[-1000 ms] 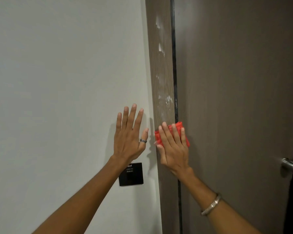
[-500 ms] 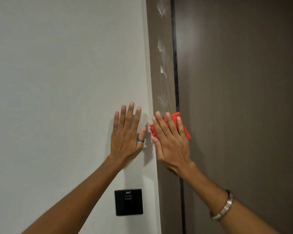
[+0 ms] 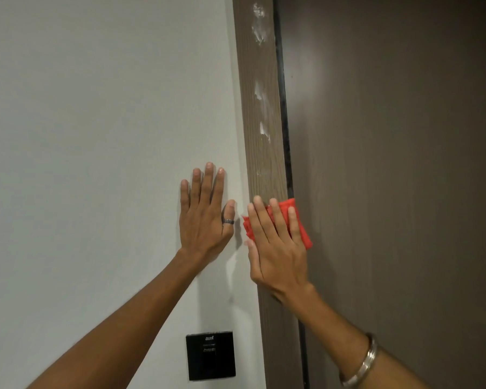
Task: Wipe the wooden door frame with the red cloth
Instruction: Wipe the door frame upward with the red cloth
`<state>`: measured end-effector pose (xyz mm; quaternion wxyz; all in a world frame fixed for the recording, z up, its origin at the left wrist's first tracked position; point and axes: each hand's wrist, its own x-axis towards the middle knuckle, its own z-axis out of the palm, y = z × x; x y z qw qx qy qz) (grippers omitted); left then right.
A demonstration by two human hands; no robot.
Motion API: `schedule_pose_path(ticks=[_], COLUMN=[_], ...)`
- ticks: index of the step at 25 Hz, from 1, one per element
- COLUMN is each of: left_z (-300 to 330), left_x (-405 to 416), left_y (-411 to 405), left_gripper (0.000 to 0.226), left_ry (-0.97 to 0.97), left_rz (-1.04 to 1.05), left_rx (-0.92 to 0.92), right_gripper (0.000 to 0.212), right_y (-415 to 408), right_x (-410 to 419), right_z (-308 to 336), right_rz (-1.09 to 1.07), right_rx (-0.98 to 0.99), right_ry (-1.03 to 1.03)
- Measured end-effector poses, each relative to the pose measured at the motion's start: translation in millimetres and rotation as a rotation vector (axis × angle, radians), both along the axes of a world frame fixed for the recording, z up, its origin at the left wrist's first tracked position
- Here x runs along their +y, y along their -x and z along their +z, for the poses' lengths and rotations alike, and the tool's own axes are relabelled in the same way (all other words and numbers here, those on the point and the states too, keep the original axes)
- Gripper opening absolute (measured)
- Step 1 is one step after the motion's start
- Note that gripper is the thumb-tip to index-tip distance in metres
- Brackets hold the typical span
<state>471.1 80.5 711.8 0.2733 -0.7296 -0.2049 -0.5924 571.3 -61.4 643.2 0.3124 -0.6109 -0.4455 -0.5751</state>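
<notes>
A vertical brown wooden door frame runs between the white wall and the dark door. White smudges mark it above my hands. My right hand lies flat on the frame and presses a folded red cloth against it; the cloth shows at the fingertips and both sides of the hand. My left hand, fingers spread and a ring on the thumb, rests flat on the wall just left of the frame, holding nothing.
The white wall fills the left. A black square switch panel sits on it below my left forearm. The dark brown door fills the right, with a black gap strip along the frame's edge.
My right hand has slid the red cloth up the frame, over the lower smudges. The view has tilted upward, so the switch panel sits lower and the door handle is out of view.
</notes>
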Motion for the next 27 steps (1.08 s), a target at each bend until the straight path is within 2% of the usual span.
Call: schedule_pose_path(ticks=[3, 6, 9, 13, 15, 17, 19, 22, 23, 26, 27], left_z=[30, 45, 43, 41, 39, 40, 41, 40, 41, 41, 40], left_x=[0, 4, 10, 8, 6, 5, 6, 7, 6, 6, 5], left_y=[-3, -5, -1, 4, 3, 4, 3, 3, 3, 5, 4], left_gripper=[0.072, 0.072, 0.07, 0.068, 0.068, 0.068, 0.068, 0.068, 0.068, 0.068, 0.068], left_ry=[0.0, -0.011, -0.048, -0.03, -0.025, -0.03, -0.024, -0.028, -0.026, -0.016, -0.021], left_rz=[-0.016, -0.016, 0.007, -0.008, -0.011, -0.001, -0.003, -0.005, -0.014, -0.035, -0.035], left_rx=[-0.011, -0.019, -0.004, 0.01, 0.012, 0.008, 0.009, 0.011, 0.013, 0.013, 0.015], right_gripper=[0.068, 0.064, 0.062, 0.067, 0.067, 0.064, 0.061, 0.059, 0.059, 0.06, 0.06], right_y=[-5, -11, -16, -8, -5, -12, -14, -14, -12, -15, -17], right_x=[8, 16, 15, 4, -4, -9, -9, -2, 0, 4, 3], right_z=[83, 101, 53, -77, -118, -98, -49, 22, 35, 55, 67], right_rz=[0.037, 0.14, 0.12, 0.024, 0.005, 0.01, -0.009, 0.028, 0.028, 0.028, 0.056], right_rx=[-0.008, 0.04, 0.027, 0.13, 0.117, 0.072, -0.007, 0.057, 0.077, -0.022, 0.018], right_ry=[-0.122, -0.272, -0.273, -0.103, -0.036, -0.005, -0.007, -0.097, -0.115, -0.053, -0.084])
